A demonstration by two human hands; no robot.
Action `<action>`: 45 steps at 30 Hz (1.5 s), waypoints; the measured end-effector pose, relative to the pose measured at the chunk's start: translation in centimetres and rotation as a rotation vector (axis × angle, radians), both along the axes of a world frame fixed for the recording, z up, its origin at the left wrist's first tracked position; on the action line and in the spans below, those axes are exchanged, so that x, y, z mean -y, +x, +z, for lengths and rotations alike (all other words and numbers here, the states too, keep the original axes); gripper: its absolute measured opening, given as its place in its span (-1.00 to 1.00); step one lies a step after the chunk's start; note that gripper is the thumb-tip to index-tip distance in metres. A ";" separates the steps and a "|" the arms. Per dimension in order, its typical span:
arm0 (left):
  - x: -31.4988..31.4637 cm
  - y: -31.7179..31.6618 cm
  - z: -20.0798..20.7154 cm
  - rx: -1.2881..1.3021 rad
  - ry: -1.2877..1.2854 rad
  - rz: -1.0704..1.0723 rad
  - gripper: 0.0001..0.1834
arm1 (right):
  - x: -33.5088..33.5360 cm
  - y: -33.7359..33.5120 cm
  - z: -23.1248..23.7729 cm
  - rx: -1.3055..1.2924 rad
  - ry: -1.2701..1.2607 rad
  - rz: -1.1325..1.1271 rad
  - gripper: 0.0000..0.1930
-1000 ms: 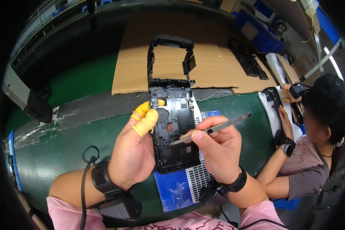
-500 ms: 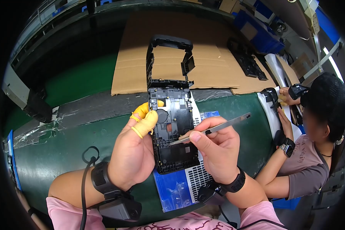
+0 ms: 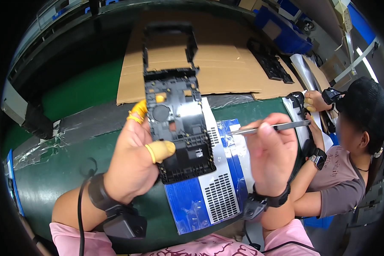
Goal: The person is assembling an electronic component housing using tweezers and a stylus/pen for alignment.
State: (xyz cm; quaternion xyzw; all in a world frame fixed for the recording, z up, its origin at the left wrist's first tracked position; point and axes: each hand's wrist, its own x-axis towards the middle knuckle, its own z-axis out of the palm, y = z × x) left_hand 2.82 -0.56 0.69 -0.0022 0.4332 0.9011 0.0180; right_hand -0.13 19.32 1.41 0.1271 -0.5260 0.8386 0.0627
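Note:
A black plastic device housing [image 3: 181,128], long and ribbed with an open frame at its far end, is tilted up in front of me. My left hand [image 3: 134,155], with yellow finger cots on thumb and fingers, is closed around its left side. The thumb presses on the lower part of its face. To the right, apart from the housing, my right hand [image 3: 271,153] pinches metal tweezers [image 3: 281,126] whose tips point left. Below the housing lies a blue board [image 3: 183,209] with a white sheet [image 3: 222,198] of small black rectangular pieces on it.
Flat cardboard [image 3: 219,81] covers the far part of the green table [image 3: 64,170]. Another black housing [image 3: 271,64] lies on it at far right. A co-worker [image 3: 341,175] sits close on my right, hands at a similar part. A blue bin [image 3: 281,34] stands behind.
The housing has moved left and away from me. My left thumb has shifted down its face. My right hand, with the tweezers, has drawn off to the right, away from the housing.

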 end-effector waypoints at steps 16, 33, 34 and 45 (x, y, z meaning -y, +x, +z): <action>2.2 -2.0 0.5 -0.070 0.037 0.154 -0.60 | -1.8 -2.0 -5.5 0.288 0.344 0.088 -0.89; -1.4 -1.8 -1.4 0.058 0.102 0.085 -0.62 | -2.5 -1.3 -2.4 0.144 0.132 0.133 -0.87; -1.7 -1.7 -1.4 0.072 0.095 0.069 -0.63 | -2.4 -0.9 -1.2 0.101 0.137 0.117 -0.86; -3.0 -0.4 -0.7 0.045 0.106 -0.010 -0.62 | 1.9 -0.3 -1.9 0.012 0.066 0.206 -0.84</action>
